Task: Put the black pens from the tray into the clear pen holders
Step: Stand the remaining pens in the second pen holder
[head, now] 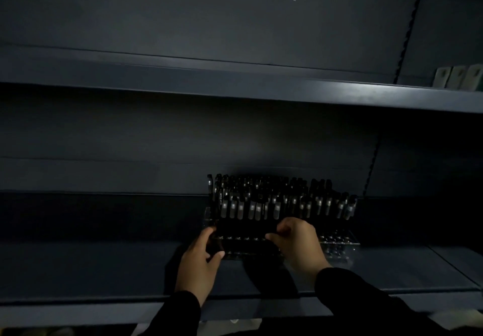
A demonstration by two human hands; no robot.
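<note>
Dim blue-grey shelving fills the room, and on the lower shelf (104, 270) both hands clamp a clear pen holder (245, 247): left hand (201, 262) curled round its left end, right hand (298, 247) round its right. Black pens (261, 200) stand upright in it and in a second holder (339, 244) beside it, against the back panel.

The scene is very dim, nearly black at the right and lower left corners. Weak light falls from above and in front, catching the front lip of the upper shelf (339, 92) and the pale bands on the black pens (274, 200). The two hands cast a dark shadow on the lower shelf (104, 270) beneath them. Detail is soft and smeared throughout, and the wide lens bows the shelf edges towards the frame borders.
</note>
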